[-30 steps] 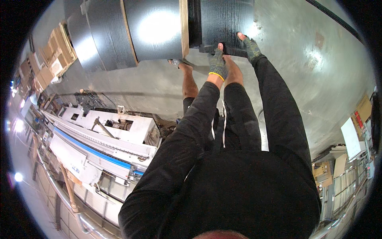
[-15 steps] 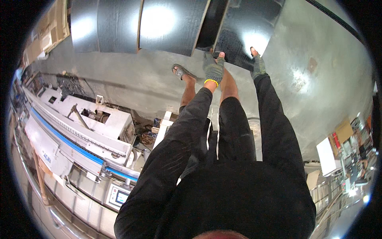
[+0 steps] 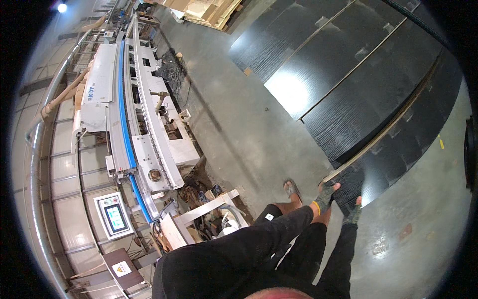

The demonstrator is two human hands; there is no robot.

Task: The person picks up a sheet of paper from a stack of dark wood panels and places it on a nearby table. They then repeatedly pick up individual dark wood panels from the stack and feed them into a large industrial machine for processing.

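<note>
Concrete floor (image 3: 249, 124) lay under you; your left hand (image 3: 326, 193) and right hand (image 3: 353, 214) gripped the near corner of the dark panel (image 3: 393, 154), its long axis running away up-right, both hands equally close.

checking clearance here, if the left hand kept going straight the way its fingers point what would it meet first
The left hand already rests at the near corner of the dark panel, fingers pointing along it. Going straight on, it would likely just slide over that panel's black surface; depth is hard to judge.
</note>
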